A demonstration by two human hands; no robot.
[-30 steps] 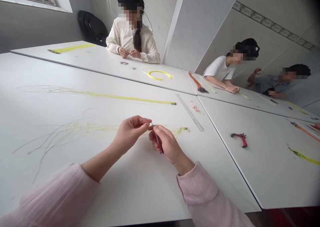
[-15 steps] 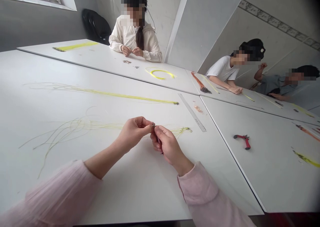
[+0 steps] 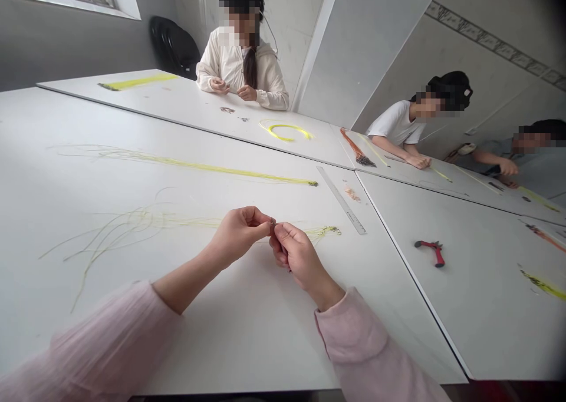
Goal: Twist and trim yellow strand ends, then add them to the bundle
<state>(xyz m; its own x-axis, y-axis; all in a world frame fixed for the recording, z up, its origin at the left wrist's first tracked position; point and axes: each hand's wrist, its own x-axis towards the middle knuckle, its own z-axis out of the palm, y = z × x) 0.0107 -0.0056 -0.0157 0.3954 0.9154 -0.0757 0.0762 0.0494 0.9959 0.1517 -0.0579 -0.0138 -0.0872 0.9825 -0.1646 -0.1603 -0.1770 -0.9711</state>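
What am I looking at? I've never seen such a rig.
No machine here: these are a person's bare hands, seen from a camera on that person's head, looking forward and down. The left hand pinches a small dark piece, too tiny to identify, beside the right hand, which grips a slim object, mostly hidden. On the white table lie a straight yellow bundle, a looser yellow bundle partly behind the hands, and a ruler. Red-handled pliers lie on the adjoining table.

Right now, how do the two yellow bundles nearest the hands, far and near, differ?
The far bundle runs mostly straight; the near bundle curls loosely at left. The far bundle's right end is tightly clustered, the near bundle's more spread. Both are yellow strands with dark right ends.
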